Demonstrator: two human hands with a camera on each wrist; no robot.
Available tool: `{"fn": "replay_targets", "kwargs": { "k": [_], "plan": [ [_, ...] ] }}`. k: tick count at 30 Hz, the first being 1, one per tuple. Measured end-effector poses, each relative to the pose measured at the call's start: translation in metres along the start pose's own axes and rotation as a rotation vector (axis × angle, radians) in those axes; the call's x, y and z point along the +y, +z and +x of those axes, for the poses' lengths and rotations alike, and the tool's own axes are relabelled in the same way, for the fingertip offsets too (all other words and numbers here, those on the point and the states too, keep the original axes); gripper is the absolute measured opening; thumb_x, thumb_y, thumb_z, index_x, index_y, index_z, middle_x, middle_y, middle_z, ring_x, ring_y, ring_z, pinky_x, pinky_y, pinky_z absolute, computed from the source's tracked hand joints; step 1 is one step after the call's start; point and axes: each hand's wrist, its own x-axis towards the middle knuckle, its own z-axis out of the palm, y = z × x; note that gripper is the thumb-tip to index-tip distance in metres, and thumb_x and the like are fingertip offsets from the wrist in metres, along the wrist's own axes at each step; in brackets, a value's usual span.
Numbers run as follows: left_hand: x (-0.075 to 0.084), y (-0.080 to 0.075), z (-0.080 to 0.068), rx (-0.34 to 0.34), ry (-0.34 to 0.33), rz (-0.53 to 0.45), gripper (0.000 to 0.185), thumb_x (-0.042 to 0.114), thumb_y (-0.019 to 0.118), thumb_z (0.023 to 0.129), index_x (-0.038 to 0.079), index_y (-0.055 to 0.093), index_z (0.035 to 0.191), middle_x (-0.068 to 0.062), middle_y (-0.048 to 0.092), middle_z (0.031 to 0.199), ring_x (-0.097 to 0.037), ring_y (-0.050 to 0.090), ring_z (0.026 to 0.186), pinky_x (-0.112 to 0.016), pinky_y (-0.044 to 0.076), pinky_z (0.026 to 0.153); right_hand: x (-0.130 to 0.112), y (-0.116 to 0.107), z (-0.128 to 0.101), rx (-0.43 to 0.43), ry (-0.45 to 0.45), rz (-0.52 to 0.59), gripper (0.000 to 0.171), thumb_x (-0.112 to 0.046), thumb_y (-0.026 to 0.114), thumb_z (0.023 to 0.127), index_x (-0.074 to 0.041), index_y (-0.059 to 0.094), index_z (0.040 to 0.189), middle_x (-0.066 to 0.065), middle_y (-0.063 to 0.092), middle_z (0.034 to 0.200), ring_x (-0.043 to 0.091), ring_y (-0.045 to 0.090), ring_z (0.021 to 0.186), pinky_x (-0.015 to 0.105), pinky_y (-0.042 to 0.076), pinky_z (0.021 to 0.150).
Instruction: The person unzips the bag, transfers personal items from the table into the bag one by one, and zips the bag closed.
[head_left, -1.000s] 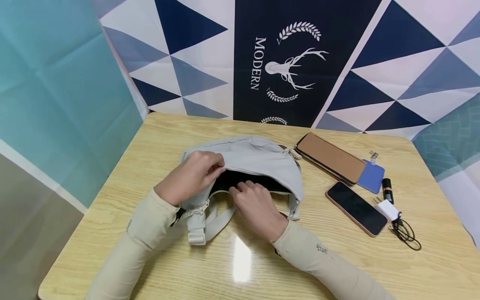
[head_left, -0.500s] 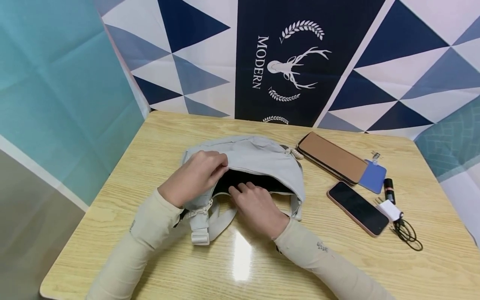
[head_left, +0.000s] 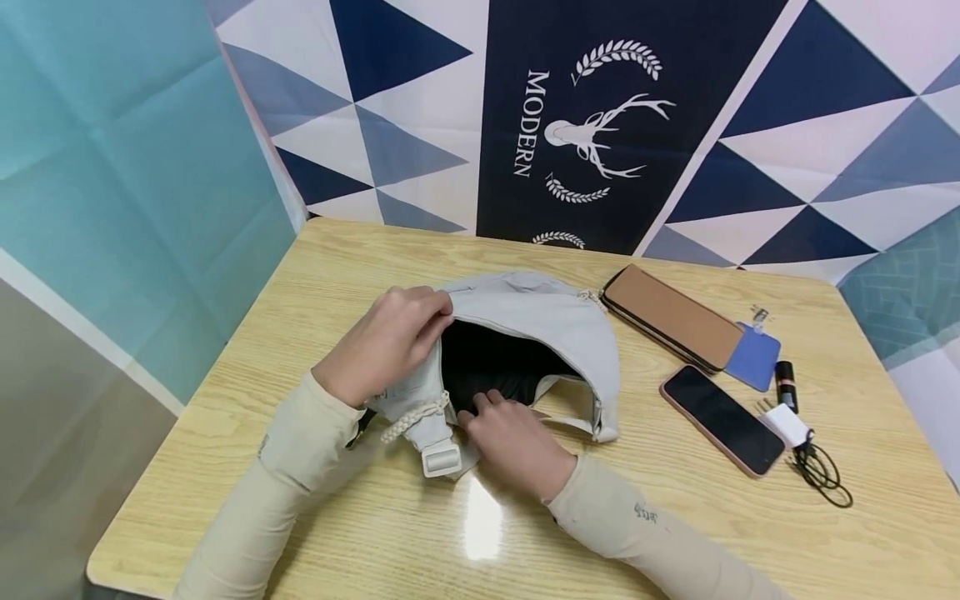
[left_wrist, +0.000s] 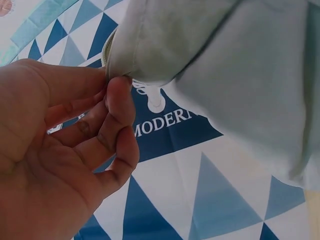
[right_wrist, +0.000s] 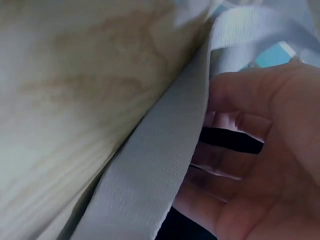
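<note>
A light grey fabric bag [head_left: 540, 321] with a black lining lies on the wooden table [head_left: 360, 258], its mouth pulled open. My left hand [head_left: 393, 337] pinches the bag's upper edge [left_wrist: 150, 55] and lifts it. My right hand [head_left: 510, 433] holds the lower edge of the opening, fingertips curled into the black inside. The grey webbing strap [right_wrist: 150, 165] runs beside those fingers in the right wrist view. A strap buckle [head_left: 441, 458] and a braided cord [head_left: 412, 417] lie at the bag's near left.
To the right of the bag lie a tan wallet [head_left: 675, 317], a blue card holder [head_left: 753, 357], a black-screened phone [head_left: 722, 408], a small dark tube [head_left: 786, 379] and a white charger with black cable [head_left: 806, 446]. Patterned cloth hangs behind the table.
My left hand has lifted the upper edge, so the bag's mouth gapes wider and more black lining shows. The right hand has drawn the lower edge nearer, and the buckle shifted right.
</note>
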Motion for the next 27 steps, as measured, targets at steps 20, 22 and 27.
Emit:
{"fn": "replay_targets", "kwargs": {
  "k": [20, 22, 27],
  "plan": [
    [0.002, -0.003, 0.001, 0.123, -0.046, 0.038, 0.009, 0.007, 0.062, 0.098, 0.004, 0.069, 0.094, -0.006, 0.067, 0.085, -0.016, 0.061, 0.072, -0.036, 0.044, 0.07, 0.003, 0.003, -0.011, 0.075, -0.062, -0.046, 0.014, -0.002, 0.072, 0.079, -0.013, 0.065, 0.077, 0.006, 0.057, 0.081, 0.022, 0.056, 0.073, 0.031, 0.05, 0.056],
    [0.004, -0.002, 0.001, 0.107, -0.038, 0.041, 0.009, 0.007, 0.062, 0.098, 0.005, 0.069, 0.093, -0.005, 0.067, 0.083, -0.015, 0.06, 0.071, -0.037, 0.045, 0.07, 0.001, 0.001, -0.011, 0.044, -0.046, -0.052, 0.01, -0.004, 0.072, 0.081, -0.012, 0.066, 0.083, 0.006, 0.059, 0.082, 0.022, 0.057, 0.074, 0.031, 0.05, 0.058],
    [0.004, 0.0, 0.0, 0.084, -0.029, 0.026, 0.01, 0.007, 0.062, 0.098, 0.006, 0.069, 0.093, -0.003, 0.066, 0.082, -0.014, 0.058, 0.068, -0.037, 0.049, 0.072, 0.0, -0.009, -0.011, -0.076, -0.031, -0.007, 0.013, -0.003, 0.074, 0.08, -0.009, 0.068, 0.09, 0.006, 0.063, 0.085, 0.022, 0.06, 0.079, 0.032, 0.052, 0.063]
  ]
}}
